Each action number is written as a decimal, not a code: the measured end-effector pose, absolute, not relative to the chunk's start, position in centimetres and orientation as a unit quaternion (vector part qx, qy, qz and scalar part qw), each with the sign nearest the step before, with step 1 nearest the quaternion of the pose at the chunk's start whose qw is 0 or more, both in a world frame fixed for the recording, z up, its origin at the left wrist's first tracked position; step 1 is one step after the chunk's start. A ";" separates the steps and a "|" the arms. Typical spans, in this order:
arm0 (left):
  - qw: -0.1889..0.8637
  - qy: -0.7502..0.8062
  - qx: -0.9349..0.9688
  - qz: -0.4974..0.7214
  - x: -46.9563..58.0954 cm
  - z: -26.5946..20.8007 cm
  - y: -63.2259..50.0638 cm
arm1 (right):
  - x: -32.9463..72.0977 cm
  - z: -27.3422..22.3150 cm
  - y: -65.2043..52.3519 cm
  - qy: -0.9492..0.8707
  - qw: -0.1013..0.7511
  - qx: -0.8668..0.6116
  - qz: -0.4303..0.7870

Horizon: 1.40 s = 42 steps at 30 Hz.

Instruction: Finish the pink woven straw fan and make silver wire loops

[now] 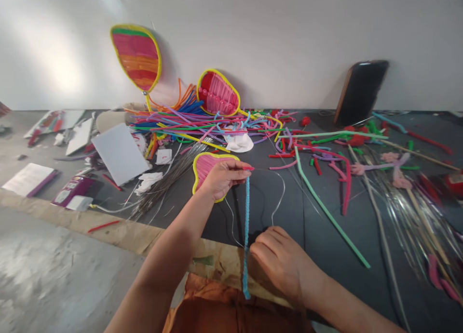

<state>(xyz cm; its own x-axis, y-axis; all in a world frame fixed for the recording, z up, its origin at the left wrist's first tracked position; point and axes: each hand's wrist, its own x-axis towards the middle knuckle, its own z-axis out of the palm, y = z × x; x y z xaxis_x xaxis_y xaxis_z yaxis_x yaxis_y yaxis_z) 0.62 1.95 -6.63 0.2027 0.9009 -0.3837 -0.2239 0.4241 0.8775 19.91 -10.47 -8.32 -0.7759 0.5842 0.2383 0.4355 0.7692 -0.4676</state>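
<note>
A light-blue pipe cleaner (247,217) with a twisted look hangs straight down from the pinched fingertips of my left hand (229,176). Behind that hand lies a pink shape (208,166) edged in yellow, partly covered by my fingers and wrist. Lower and to the right, my right hand (280,256) is closed, its fingers curled beside the lower half of the pipe cleaner. A thin, shiny wire (283,191) curves down to my right knuckles; whether the fingers grip it is hidden. Another thin strand (232,219) droops below my left hand toward the pipe cleaner.
Loose colored pipe cleaners (188,123) are heaped at the back. Two yellow-rimmed paddle shapes, one striped (136,58) and one pink-red (219,93), lean near the wall. A phone (361,93) stands at back right. Bundled wires (159,183) and a white card (120,153) lie left.
</note>
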 end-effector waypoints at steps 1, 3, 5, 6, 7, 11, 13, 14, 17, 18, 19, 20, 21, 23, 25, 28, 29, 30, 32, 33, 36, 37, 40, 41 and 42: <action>0.689 0.485 0.351 0.408 0.6 -6.7 2.0 | 19.9 -8.3 -10.4 -0.921 0.194 -0.277 0.191; 0.686 0.485 0.352 0.411 0.6 -6.7 2.0 | 19.8 -8.3 -10.4 -0.921 0.203 -0.277 0.184; 0.686 0.484 0.353 0.413 0.5 -6.8 2.0 | 19.8 -8.3 -10.4 -0.921 0.201 -0.278 0.185; 0.686 0.483 0.353 0.413 0.5 -6.8 2.0 | 19.8 -8.3 -10.4 -0.921 0.198 -0.279 0.188; 0.687 0.482 0.354 0.413 0.5 -6.8 2.0 | 19.8 -8.2 -10.4 -0.921 0.195 -0.279 0.189; 0.687 0.485 0.353 0.409 0.6 -6.7 1.9 | 19.8 -8.1 -10.4 -0.921 0.194 -0.279 0.190; 0.685 0.489 0.353 0.409 0.6 -6.7 1.9 | 19.8 -8.1 -10.3 -0.922 0.194 -0.276 0.188; 0.683 0.491 0.354 0.409 0.6 -6.7 1.9 | 19.8 -8.1 -10.3 -0.922 0.195 -0.276 0.187; 0.678 0.491 0.359 0.412 0.6 -6.7 1.9 | 19.8 -8.1 -10.4 -0.920 0.201 -0.282 0.182; 0.677 0.491 0.359 0.413 0.6 -6.7 1.9 | 19.9 -8.1 -10.4 -0.920 0.201 -0.282 0.182; 0.677 0.491 0.359 0.414 0.6 -6.7 1.9 | 19.9 -8.2 -10.4 -0.921 0.197 -0.281 0.183; 0.678 0.490 0.358 0.415 0.6 -6.6 1.9 | 19.9 -8.3 -10.4 -0.922 0.192 -0.279 0.184; 0.680 0.488 0.357 0.415 0.6 -6.6 1.9 | 19.9 -8.3 -10.4 -0.923 0.189 -0.279 0.185; 0.685 0.479 0.357 0.416 0.7 -6.6 1.8 | 19.9 -8.5 -10.5 -0.923 0.185 -0.281 0.186; 0.687 0.471 0.359 0.421 0.7 -6.6 1.8 | 20.0 -8.7 -10.5 -0.923 0.188 -0.281 0.183; 0.685 0.473 0.358 0.423 0.7 -6.7 1.8 | 20.0 -8.7 -10.5 -0.923 0.194 -0.281 0.180; 0.685 0.475 0.357 0.422 0.7 -6.8 1.8 | 20.0 -8.7 -10.5 -0.923 0.195 -0.281 0.180; 0.685 0.477 0.356 0.420 0.7 -6.8 1.8 | 20.0 -8.7 -10.5 -0.922 0.194 -0.281 0.181; 0.687 0.476 0.355 0.419 0.7 -6.8 1.8 | 20.0 -8.6 -10.5 -0.922 0.190 -0.281 0.187; 0.688 0.475 0.355 0.420 0.7 -6.8 1.8 | 20.1 -8.6 -10.5 -0.921 0.189 -0.283 0.190; 0.687 0.474 0.354 0.422 0.8 -6.7 1.8 | 20.1 -8.6 -10.5 -0.915 0.197 -0.288 0.201; 0.686 0.473 0.355 0.423 0.8 -6.6 1.8 | 20.1 -8.6 -10.5 -0.913 0.202 -0.290 0.206; 0.684 0.469 0.360 0.427 0.9 -6.5 1.8 | 20.1 -8.5 -10.4 -0.904 0.218 -0.293 0.222; 0.684 0.468 0.360 0.428 0.9 -6.5 1.8 | 20.1 -8.5 -10.4 -0.902 0.222 -0.292 0.225; 0.684 0.468 0.360 0.429 0.9 -6.6 1.8 | 20.1 -8.4 -10.4 -0.902 0.225 -0.291 0.227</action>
